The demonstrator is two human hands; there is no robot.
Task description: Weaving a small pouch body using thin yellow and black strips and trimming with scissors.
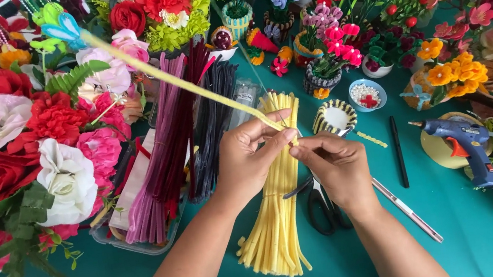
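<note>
Two bare hands at work over a teal table point(452, 205). Left hand point(249, 157): closed in a pinch on a single yellow pipe cleaner point(176, 80), gripping it near its lower end; the stem runs up and to the left, out over the flower heaps. Right hand point(335, 164): fingertips closed on the same stem's near end, touching the left thumb. Step in hand, by judgement: working the end of the stem, bending or twisting it; the next move calls for a steady left pinch while the right fingers turn the tip.

Beneath the hands: bundle of yellow pipe cleaners point(275, 219), lying flat, fanned toward the body. Beside it, black-handled scissors point(322, 208), partly under the right wrist. To the left: tray of pipe cleaners in purple, maroon and black point(176, 149). To the right: blue glue gun point(465, 145) resting on a stand, well apart from the hands. Surrounding: artificial flowers point(31, 138) and small potted craft flowers point(325, 55).
</note>
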